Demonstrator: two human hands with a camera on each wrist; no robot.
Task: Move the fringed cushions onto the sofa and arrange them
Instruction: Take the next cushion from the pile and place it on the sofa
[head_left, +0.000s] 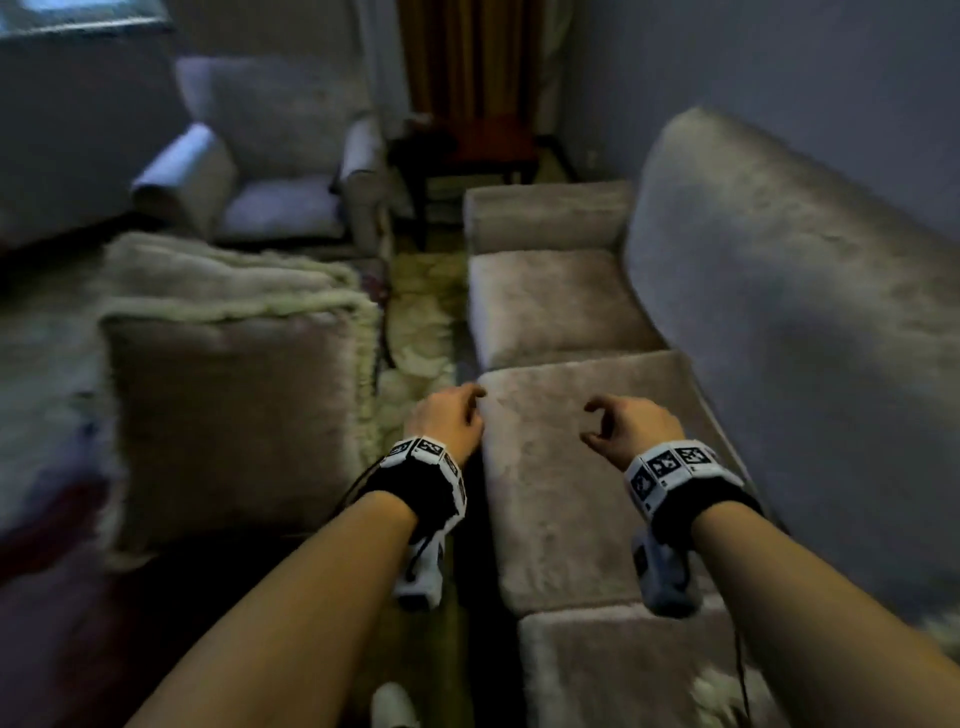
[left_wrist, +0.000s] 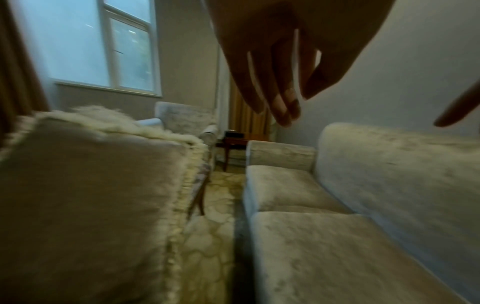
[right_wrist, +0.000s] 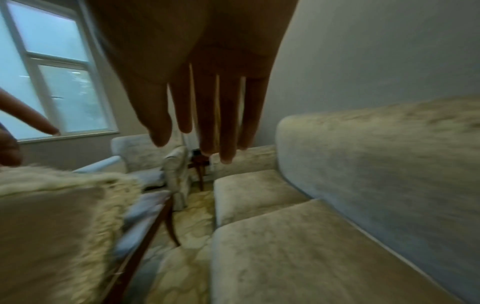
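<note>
Several beige cushions with shaggy white fringe (head_left: 228, 415) lie stacked at the left, also seen close up in the left wrist view (left_wrist: 85, 195) and the right wrist view (right_wrist: 52, 226). The grey-beige sofa (head_left: 571, 467) runs along the right wall, its two nearer seat pads bare (left_wrist: 324, 246) (right_wrist: 298, 257). My left hand (head_left: 467, 402) hovers over the gap between stack and sofa, fingers (left_wrist: 280, 102) loosely curled and holding nothing. My right hand (head_left: 597, 421) hangs above the middle seat pad, fingers (right_wrist: 226, 133) relaxed and empty.
The stack rests on a low bench with dark wooden legs (right_wrist: 166, 216). A pale patterned rug (head_left: 421, 322) covers the narrow aisle. An armchair (head_left: 270, 171) and a wooden side table (head_left: 478, 150) stand at the far end, below a window (left_wrist: 103, 45). White fuzz (head_left: 727, 691) shows bottom right.
</note>
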